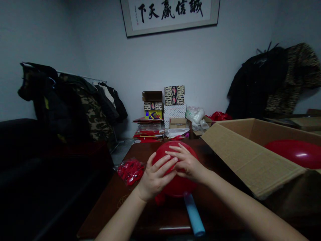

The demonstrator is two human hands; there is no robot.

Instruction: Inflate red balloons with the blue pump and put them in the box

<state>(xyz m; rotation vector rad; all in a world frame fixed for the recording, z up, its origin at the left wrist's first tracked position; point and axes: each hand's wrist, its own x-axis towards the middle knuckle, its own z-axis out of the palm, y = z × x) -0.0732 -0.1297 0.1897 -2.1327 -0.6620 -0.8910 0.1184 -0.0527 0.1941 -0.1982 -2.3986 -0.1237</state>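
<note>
A round, inflated red balloon [177, 187] is just above the brown table, in front of me. My left hand [155, 177] lies against its near left side, fingers stretched to the right across it. From the right, my right hand [188, 164] rests on the upper part of the balloon with fingers bent, its fingertips meeting those of the left. Whatever lies under the fingertips is hidden. Below the balloon is a light blue tube [195, 217], which looks like a hand pump; its far end reaches the balloon's lower edge.
A clear bag of red balloons [130, 171] lies on the table [100, 219], with thin yellowish loops [122, 201] near it. An open cardboard box [240, 157] at right holds another inflated red balloon [297, 152]. Stacked boxes [175, 95] stand at the back, clothes racks on either side.
</note>
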